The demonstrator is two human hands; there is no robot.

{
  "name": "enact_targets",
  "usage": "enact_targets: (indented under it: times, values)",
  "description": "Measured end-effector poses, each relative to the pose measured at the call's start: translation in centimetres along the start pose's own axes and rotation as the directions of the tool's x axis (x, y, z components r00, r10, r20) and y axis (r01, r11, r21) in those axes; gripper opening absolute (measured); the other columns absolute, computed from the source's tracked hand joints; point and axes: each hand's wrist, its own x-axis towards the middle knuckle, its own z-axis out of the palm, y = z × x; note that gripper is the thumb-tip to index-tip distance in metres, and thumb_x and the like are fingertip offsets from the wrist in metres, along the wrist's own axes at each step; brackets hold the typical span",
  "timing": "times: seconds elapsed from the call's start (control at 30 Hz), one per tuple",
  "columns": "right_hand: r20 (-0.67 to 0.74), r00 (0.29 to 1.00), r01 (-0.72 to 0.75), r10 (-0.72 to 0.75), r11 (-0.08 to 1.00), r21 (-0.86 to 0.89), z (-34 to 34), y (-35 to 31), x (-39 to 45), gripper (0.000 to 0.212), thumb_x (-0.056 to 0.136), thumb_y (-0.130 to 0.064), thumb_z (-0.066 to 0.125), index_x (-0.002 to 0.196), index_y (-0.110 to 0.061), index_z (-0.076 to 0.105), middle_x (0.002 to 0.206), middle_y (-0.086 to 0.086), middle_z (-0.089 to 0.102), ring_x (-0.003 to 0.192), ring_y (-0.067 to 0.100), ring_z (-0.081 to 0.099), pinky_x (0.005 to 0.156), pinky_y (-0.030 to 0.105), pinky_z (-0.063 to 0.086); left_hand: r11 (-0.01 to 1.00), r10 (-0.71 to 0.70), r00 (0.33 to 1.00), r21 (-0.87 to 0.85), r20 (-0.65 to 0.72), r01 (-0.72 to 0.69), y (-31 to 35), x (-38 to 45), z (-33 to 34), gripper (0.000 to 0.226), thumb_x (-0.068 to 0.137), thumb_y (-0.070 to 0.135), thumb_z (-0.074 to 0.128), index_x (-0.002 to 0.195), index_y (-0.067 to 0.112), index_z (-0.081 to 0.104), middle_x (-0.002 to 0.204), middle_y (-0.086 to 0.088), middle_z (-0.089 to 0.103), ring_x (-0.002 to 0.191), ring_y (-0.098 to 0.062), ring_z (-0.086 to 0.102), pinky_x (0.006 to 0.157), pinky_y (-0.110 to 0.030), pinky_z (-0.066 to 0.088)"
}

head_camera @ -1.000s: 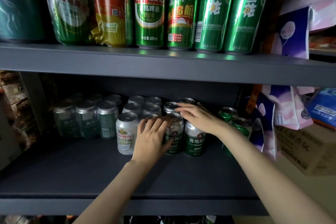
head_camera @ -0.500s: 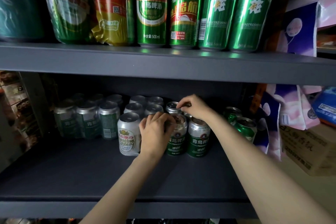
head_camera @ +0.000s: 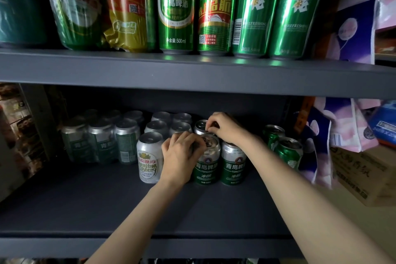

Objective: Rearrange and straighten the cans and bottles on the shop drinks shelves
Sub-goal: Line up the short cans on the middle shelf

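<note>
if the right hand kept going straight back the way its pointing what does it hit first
Probably the silver can in the second row: the right hand has its curled fingertips at that can's top already. Past it only the dark back of the lower shelf shows; depth is unclear.

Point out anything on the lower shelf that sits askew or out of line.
The two bright green cans at the right lean sideways and stand apart from the block. The silver-white can juts forward of the silver cans on its left. No spill shows.
</note>
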Motion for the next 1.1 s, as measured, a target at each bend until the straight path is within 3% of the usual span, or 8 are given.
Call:
enact_targets:
  times: [0.2, 0.37, 0.57, 0.67, 0.8, 0.97, 1.1]
  values:
    - [-0.013, 1.000, -0.010, 0.011, 1.000, 0.019, 0.0, -0.4, 0.3, 0.004, 0.082, -0.012, 0.068, 0.083, -0.015, 0.067, 0.089, -0.008, 0.055, 0.089, 0.014, 0.055, 0.087, 0.033, 0.046, 1.000, 0.002, 1.000, 0.011, 0.016, -0.002, 0.0, 0.0, 0.0, 0.004, 0.087, 0.028, 0.061, 0.088, 0.024, 0.063, 0.095, 0.013, 0.058, 0.095, -0.008, 0.041, 0.083, -0.020, 0.014]
    - [-0.016, 1.000, -0.002, 0.001, 0.999, -0.035, 0.4, -0.5, 0.2, 0.009, 0.084, -0.013, 0.064, 0.080, -0.020, 0.063, 0.090, -0.007, 0.053, 0.096, 0.017, 0.055, 0.087, 0.032, 0.043, 0.999, 0.005, 1.000, 0.036, 0.016, -0.006, -0.2, 0.0, 0.0, 0.009, 0.087, 0.031, 0.060, 0.090, 0.024, 0.064, 0.095, 0.012, 0.058, 0.097, -0.012, 0.045, 0.083, -0.020, 0.014]
    - [-0.025, 0.999, 0.028, -0.028, 1.000, 0.014, 0.1, -0.2, -0.8, 0.016, 0.083, -0.013, 0.066, 0.074, -0.025, 0.061, 0.086, -0.010, 0.053, 0.092, 0.013, 0.055, 0.084, 0.028, 0.044, 0.999, 0.042, 0.999, 0.033, -0.006, -0.042, -0.4, -0.1, 0.2, 0.029, 0.082, 0.046, 0.047, 0.087, 0.024, 0.064, 0.091, 0.011, 0.059, 0.092, -0.011, 0.045, 0.080, -0.020, 0.014]
    - [-0.031, 0.999, 0.042, -0.038, 0.991, 0.127, -0.5, 0.1, -1.3, 0.009, 0.084, -0.006, 0.064, 0.087, -0.014, 0.068, 0.088, -0.004, 0.059, 0.089, 0.015, 0.058, 0.086, 0.031, 0.046, 0.997, 0.068, 0.998, 0.021, -0.006, -0.068, -0.5, -0.2, 0.1, 0.041, 0.077, 0.054, 0.035, 0.086, 0.026, 0.063, 0.090, 0.013, 0.059, 0.088, -0.007, 0.042, 0.080, -0.020, 0.014]
    - [-0.048, 0.996, -0.066, 0.081, 0.967, 0.248, -2.6, 1.4, -3.3, 0.023, 0.092, -0.001, 0.050, 0.112, -0.003, 0.060, 0.109, 0.012, 0.065, 0.102, 0.024, 0.060, 0.092, 0.031, 0.046, 0.997, 0.072, 0.997, 0.017, -0.020, -0.072, -0.4, -0.1, 0.1, 0.041, 0.076, 0.054, 0.034, 0.084, 0.026, 0.062, 0.089, 0.013, 0.058, 0.090, -0.010, 0.046, 0.081, -0.018, 0.014]
    - [0.082, 0.993, -0.098, 0.085, 0.980, 0.174, -4.6, 2.3, -8.3, 0.041, 0.087, -0.026, 0.064, 0.124, -0.014, 0.055, 0.123, -0.007, 0.050, 0.118, 0.005, 0.044, 0.093, 0.013, 0.029, 0.982, 0.112, 0.993, 0.153, -0.024, -0.107, -0.2, -0.5, 0.8, 0.041, 0.070, 0.057, 0.043, 0.087, 0.022, 0.056, 0.088, 0.007, 0.054, 0.089, -0.016, 0.049, 0.084, -0.025, 0.019]
    - [0.052, 0.998, -0.020, 0.020, 1.000, 0.002, -2.6, 1.8, -11.2, 0.065, 0.078, -0.021, 0.073, 0.135, -0.021, 0.043, 0.138, -0.013, 0.041, 0.122, 0.006, 0.043, 0.096, 0.013, 0.030, 0.901, 0.242, 0.970, 0.377, -0.026, -0.215, -0.8, -1.3, 1.4, 0.053, 0.065, 0.060, 0.058, 0.097, 0.020, 0.046, 0.087, 0.002, 0.053, 0.082, -0.017, 0.050, 0.087, -0.033, 0.027]
